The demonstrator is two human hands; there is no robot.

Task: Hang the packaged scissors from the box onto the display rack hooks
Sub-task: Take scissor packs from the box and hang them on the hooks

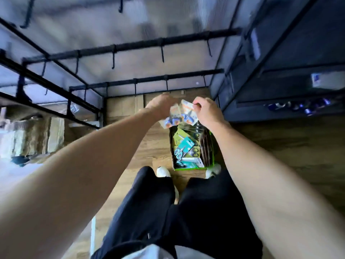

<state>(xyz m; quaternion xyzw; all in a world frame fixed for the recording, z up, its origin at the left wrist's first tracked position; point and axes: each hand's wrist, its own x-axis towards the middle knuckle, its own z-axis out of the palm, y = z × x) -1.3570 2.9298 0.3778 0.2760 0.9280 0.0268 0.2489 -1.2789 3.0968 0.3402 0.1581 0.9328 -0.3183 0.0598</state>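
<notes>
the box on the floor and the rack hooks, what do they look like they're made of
The box looks like printed cardboard: thin walls, a bright green outer face, a brown inside. The rack hooks look like black-coated metal wire or rod: thin, dark, rigid, hanging from black bars. Blur hides their finish.

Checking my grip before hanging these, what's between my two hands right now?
In the head view, the packaged scissors fill the gap between your left hand and right hand, held above the box.
</notes>
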